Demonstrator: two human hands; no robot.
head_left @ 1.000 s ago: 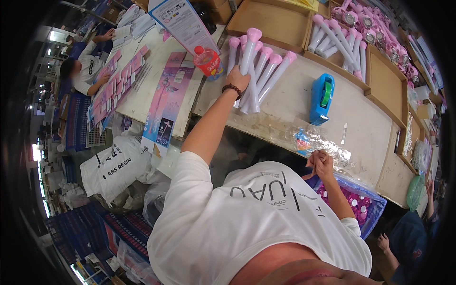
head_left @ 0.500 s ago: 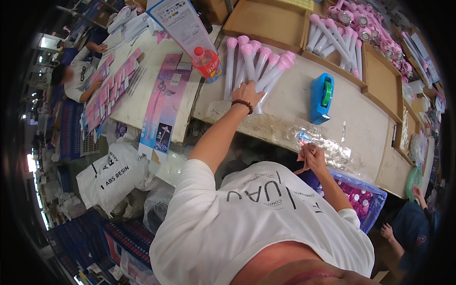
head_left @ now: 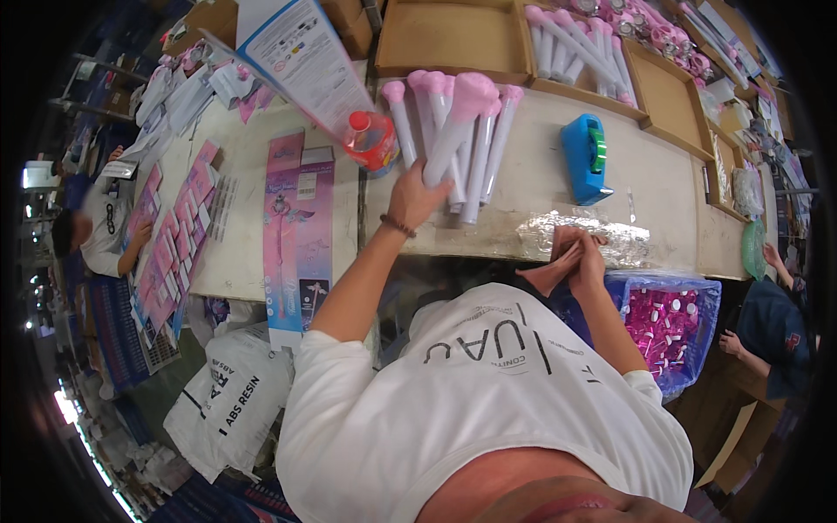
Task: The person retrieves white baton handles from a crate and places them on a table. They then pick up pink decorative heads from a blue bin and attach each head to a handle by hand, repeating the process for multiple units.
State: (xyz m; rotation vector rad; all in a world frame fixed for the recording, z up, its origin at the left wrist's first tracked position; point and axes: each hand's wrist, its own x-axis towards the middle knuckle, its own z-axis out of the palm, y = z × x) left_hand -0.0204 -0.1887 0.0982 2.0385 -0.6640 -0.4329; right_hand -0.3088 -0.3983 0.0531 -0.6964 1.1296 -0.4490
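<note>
My left hand (head_left: 418, 193), with a beaded bracelet at the wrist, is closed round the white tube of a pink-topped wand (head_left: 452, 144). The wand is tilted, its knobbed pink end pointing away from me, and it hangs over several similar wands (head_left: 500, 144) on the table. Close to the table's front edge, my right hand (head_left: 589, 261) is shut on a brownish-pink cloth (head_left: 558, 266), which droops to the left of the fingers. A shiny clear plastic film (head_left: 540, 228) lies on the table just beyond that hand.
A blue tape dispenser (head_left: 581, 166) stands right of the wands, a red-capped bottle (head_left: 370, 144) left of them. Cardboard trays (head_left: 453, 44) line the back. A blue-lined box of pink parts (head_left: 667, 327) sits by my right arm. Other people work at far left and right.
My left hand has picked up one wand from the group and raised it. The cloth in my right hand now hangs more spread out. The whole view has shifted.
</note>
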